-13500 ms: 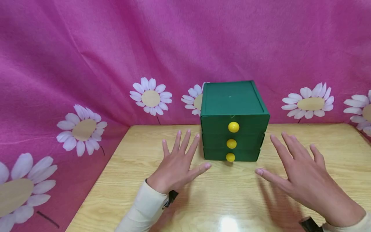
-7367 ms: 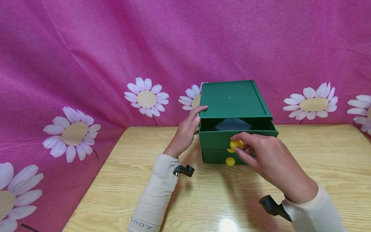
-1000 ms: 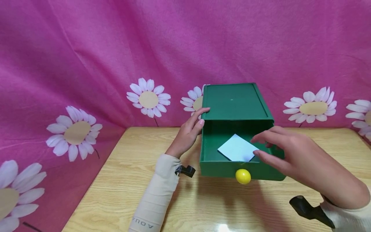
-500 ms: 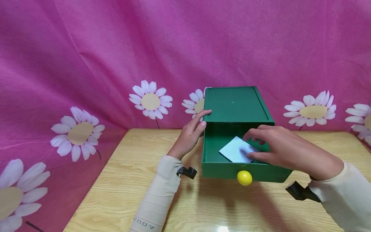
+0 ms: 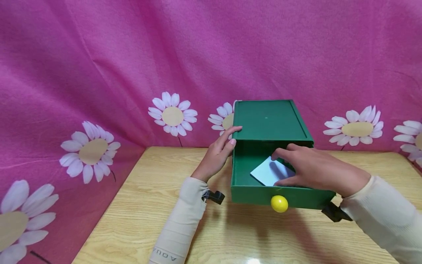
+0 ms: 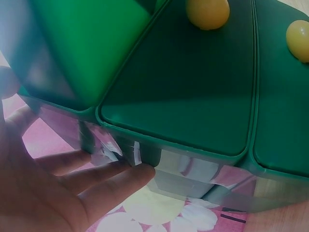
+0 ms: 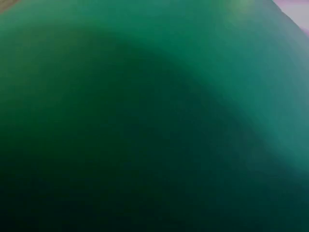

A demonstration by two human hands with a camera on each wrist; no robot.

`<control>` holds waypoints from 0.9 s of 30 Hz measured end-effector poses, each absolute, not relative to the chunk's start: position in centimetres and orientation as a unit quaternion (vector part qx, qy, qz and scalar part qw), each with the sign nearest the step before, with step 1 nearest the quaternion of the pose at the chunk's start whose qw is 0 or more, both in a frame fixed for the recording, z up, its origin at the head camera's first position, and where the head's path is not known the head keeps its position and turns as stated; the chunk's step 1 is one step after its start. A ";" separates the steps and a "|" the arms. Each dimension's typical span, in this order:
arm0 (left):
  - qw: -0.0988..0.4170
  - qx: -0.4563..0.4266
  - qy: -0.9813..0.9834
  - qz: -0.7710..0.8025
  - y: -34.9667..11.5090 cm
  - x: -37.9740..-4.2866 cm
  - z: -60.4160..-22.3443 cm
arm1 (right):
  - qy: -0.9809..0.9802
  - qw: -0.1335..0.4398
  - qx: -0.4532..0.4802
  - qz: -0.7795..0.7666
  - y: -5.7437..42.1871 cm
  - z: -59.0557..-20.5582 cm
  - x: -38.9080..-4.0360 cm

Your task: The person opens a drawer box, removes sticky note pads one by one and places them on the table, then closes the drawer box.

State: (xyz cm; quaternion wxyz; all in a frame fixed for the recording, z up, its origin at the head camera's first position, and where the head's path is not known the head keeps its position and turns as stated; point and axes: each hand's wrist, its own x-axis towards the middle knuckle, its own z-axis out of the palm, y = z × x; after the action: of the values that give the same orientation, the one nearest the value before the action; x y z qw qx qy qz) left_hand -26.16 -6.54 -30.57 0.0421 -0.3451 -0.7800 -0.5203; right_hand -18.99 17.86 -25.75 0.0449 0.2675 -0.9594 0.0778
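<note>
A green cabinet (image 5: 270, 119) stands on the table, its top drawer (image 5: 250, 194) pulled far out by the side of a yellow knob (image 5: 279, 204). Inside the drawer lies a pale, flat square that looks like note paper (image 5: 265, 172). My right hand (image 5: 316, 170) reaches over the drawer's right side. Its thumb and bent index finger are spread over the paper, casting a shadow on it; contact is hard to tell. My left hand (image 5: 215, 156) rests against the cabinet's left side, fingers extended along it in the left wrist view. The right wrist view shows only blurred green plastic.
Lower drawers with yellow knobs (image 6: 207, 12) appear in the left wrist view. The light wooden table (image 5: 141, 205) lies around the cabinet. Behind it hangs a magenta cloth (image 5: 197, 55) with white daisies. A black wrist mount (image 5: 214, 197) sits on the left sleeve.
Earlier the drawers were closed, then my right hand pulled at the top knob. Within the last second it has moved left over the paper. My left hand stays on the cabinet's side.
</note>
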 end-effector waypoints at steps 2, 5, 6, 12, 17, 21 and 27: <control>0.044 -0.346 -0.780 -0.519 -6.5 -26.1 -30.6 | -0.960 0.040 0.268 0.072 17.8 -25.9 -19.0; 0.048 -0.344 -0.783 -0.516 -6.5 -26.1 -30.6 | -0.960 0.038 0.268 0.067 17.8 -26.0 -19.1; 0.049 -0.344 -0.783 -0.516 -6.6 -26.1 -30.6 | -0.961 0.037 0.267 0.067 17.8 -26.0 -19.1; 0.052 -0.344 -0.784 -0.515 -6.6 -26.0 -30.5 | -0.961 0.032 0.268 0.059 17.6 -26.3 -19.3; 0.054 -0.343 -0.784 -0.514 -6.6 -26.1 -30.5 | -0.960 0.029 0.272 0.051 17.5 -26.3 -19.3; 0.052 -0.344 -0.783 -0.515 -6.6 -26.1 -30.6 | -0.958 0.032 0.279 0.055 17.6 -26.4 -19.3; 0.053 -0.347 -0.783 -0.514 -6.6 -26.2 -30.6 | -0.954 0.044 0.288 0.068 17.8 -26.5 -19.4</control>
State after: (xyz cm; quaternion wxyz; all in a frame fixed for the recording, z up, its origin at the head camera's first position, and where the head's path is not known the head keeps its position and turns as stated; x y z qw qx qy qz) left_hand -26.20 -6.63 -30.59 0.0535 -0.3475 -0.7826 -0.5138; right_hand -19.35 17.78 -26.51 0.0437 0.2881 -0.9542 0.0681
